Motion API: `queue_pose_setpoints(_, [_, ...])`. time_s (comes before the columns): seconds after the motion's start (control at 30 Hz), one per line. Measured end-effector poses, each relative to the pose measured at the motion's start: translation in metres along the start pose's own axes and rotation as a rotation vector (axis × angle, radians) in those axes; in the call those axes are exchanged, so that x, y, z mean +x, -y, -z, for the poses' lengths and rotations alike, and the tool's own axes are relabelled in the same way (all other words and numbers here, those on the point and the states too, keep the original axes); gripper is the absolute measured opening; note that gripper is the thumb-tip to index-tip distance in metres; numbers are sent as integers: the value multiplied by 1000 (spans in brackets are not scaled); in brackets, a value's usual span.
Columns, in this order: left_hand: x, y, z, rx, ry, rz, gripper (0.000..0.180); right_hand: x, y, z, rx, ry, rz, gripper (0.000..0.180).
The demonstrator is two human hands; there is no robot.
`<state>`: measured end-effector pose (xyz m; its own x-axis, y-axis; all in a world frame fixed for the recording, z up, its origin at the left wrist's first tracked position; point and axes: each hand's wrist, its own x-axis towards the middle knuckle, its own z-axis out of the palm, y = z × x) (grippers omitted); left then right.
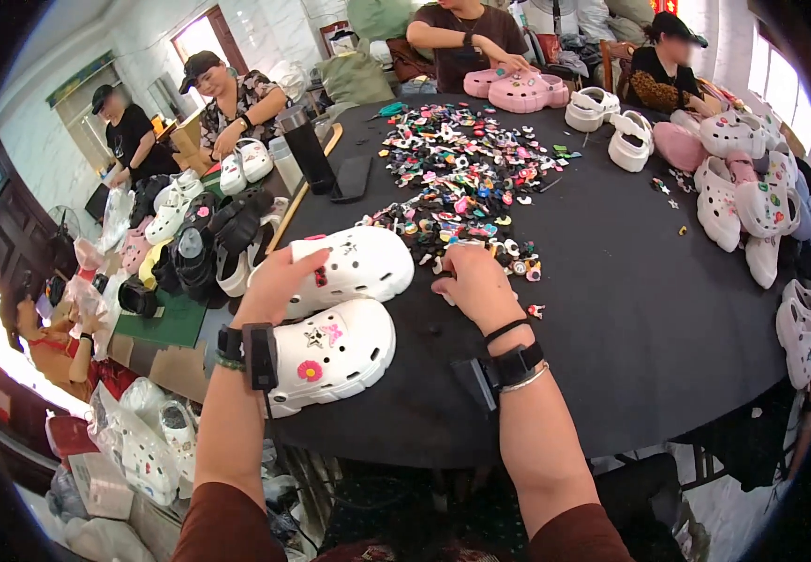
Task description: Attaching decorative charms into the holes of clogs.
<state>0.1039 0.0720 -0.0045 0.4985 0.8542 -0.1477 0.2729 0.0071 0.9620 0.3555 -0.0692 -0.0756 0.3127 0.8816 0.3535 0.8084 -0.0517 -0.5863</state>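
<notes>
Two white foam clogs lie side by side on the black-covered table, toes to the right. My left hand [283,279] grips the opening of the far clog [358,267], thumb on its upper; a black-and-red charm and a dark one sit there. On the near clog [340,351] are a pink flower, a star and a pink bow-like charm. My right hand [476,284] is closed, fingers curled down beside the near edge of a heap of small colourful shoe charms [466,159]. Whatever its fingertips hold is too small or hidden to name.
A black bottle [306,150] and a dark phone-like slab [353,179] stand left of the heap. Pink clogs [527,91] lie before a co-worker at the far side. White clogs [741,201] pile up at right. More shoes crowd the left, near other people.
</notes>
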Motion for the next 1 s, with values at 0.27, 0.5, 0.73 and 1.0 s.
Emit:
queue_pose_setpoints(0.27, [-8, 0, -3, 121, -23, -60, 32, -6, -3, -14, -178, 23, 28, 29])
queue_pose_setpoints(0.5, [-4, 7, -1, 60, -52, -72, 39, -4, -7, -16, -185, 9, 11, 17])
queue_pose_setpoints(0.73, [-16, -3, -2, 293, 50, -150, 35, -4, -2, -12, -104, 35, 16, 19])
queue_pose_setpoints(1.0, [-11, 3, 2, 277, 79, -131, 36, -4, -2, -16, -182, 40, 4, 22])
